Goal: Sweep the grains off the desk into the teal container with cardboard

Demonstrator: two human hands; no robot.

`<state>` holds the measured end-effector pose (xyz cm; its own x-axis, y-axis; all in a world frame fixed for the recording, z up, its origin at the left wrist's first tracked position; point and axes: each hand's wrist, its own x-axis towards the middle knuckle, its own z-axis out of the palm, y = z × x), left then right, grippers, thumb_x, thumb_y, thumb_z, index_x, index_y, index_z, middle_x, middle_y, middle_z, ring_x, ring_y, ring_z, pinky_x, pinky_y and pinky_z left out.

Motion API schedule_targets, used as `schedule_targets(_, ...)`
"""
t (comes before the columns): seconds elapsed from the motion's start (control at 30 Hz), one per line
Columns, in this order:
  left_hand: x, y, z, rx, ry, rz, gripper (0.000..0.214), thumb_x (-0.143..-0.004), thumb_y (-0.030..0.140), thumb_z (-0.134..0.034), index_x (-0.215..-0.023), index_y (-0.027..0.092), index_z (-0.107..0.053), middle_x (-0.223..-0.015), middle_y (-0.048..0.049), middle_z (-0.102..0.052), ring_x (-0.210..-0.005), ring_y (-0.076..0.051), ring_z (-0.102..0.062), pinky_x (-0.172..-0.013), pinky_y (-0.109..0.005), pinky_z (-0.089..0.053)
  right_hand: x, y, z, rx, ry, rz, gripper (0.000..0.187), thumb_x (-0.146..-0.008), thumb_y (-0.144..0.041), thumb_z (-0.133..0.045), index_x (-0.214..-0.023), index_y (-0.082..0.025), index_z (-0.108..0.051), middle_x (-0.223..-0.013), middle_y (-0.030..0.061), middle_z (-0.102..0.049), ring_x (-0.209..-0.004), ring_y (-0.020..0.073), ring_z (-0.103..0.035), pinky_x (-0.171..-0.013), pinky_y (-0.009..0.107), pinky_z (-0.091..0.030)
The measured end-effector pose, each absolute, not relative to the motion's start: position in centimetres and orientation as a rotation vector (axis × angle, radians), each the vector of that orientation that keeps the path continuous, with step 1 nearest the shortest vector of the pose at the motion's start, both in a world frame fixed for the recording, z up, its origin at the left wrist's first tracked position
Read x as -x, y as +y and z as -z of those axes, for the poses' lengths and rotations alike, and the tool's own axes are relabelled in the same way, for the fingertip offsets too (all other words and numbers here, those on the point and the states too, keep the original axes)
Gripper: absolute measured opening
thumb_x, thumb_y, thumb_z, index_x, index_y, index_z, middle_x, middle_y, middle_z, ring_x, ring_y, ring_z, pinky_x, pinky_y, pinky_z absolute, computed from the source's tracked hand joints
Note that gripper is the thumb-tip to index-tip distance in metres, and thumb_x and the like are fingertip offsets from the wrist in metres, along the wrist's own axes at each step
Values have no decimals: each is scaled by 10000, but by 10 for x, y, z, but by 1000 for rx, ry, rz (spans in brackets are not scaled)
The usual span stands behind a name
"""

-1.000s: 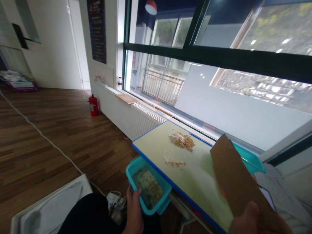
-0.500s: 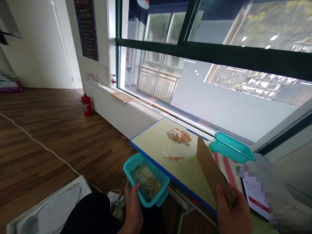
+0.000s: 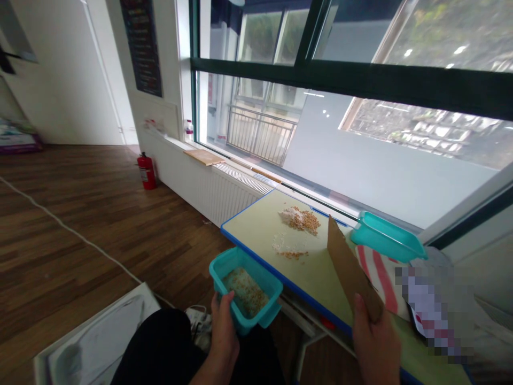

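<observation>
Head view. The left hand (image 3: 224, 334) is closed on the near wall of a teal tub (image 3: 245, 289), thumb over the rim. It holds the tub just below the left edge of the desk (image 3: 256, 230); whether tub and edge touch cannot be told. A layer of grains covers the tub's floor.

The right hand (image 3: 374, 342) grips the near end of a brown card (image 3: 348, 272), thumb on its face. The card stands on its long edge on the desk, running from the near edge toward the far one.

A pile (image 3: 302, 219) of tan grains and white rice lies by the far edge. A thinner scatter (image 3: 290, 251) lies between the pile and the left edge. Both sit left of the card, between it and the tub.

A second tub (image 3: 387, 243) stands at the far right over a striped cloth (image 3: 379, 275).

Handling, as judged: the tub is light, rigid plastic, best held by a wall and kept level, since the loose grains shift and spill. The card is thin, light and stiff along its edge but bends if pressed, so it is best held low.
</observation>
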<state>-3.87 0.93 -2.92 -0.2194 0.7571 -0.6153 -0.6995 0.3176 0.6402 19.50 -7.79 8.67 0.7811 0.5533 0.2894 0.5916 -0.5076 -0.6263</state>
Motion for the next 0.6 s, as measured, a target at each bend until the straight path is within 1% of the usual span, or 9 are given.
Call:
schedule_targets(0.1, 37, 6, 24, -104, 1169, -1326, 573, -785, 366, -671, -1319, 248, -500, -1244, -99, -622, -1147, -280, -614, -977, -453, -486, -188, -76, -87, 2223, -873, 53, 735, -812, -674, -372, -1181, -101, -646, -917, 210, -704, -948, 399, -673, -756, 460, -505)
schedule_targets(0.23, 33, 1, 17, -105, 1144, -1312, 558, -781, 352, -685, -1301, 242, -512, -1211, -110, -635, -1090, -285, -639, -957, -470, -499, -175, -74, -87, 2220, -898, 37, 757, -820, -684, -358, -1202, -94, -640, -944, 220, -708, -965, 395, -674, -770, 456, -511)
schedule_targets(0.37, 29, -2, 15, -111, 1114, -1316, 619, -785, 330, -691, -1355, 256, -463, -1228, -106, -621, -1084, -266, -644, -963, -450, -497, -163, -66, -88, 2201, -941, 61, 780, -831, -686, -334, -1234, -79, -613, -974, 237, -705, -971, 404, -674, -762, 460, -511)
schedule_targets(0.47, 30, -3, 13, -140, 1102, -1319, 601, -801, 321, -676, -1358, 255, -460, -1227, -106, -619, -1071, -257, -646, -959, -433, -500, -156, -59, -88, 2182, -967, 26, 794, -834, -687, -316, -1248, -74, -602, -992, 242, -705, -982, 411, -673, -769, 466, -512)
schedule_targets(0.6, 33, -2, 11, -120, 1104, -1301, 634, -818, 329, -673, -1397, 257, -425, -1276, -114, -599, -1121, -255, -627, -979, -418, -491, -147, -52, -87, 2179, -990, -11, 792, -836, -685, -322, -1278, -85, -587, -995, 229, -711, -933, 395, -689, -754, 460, -518)
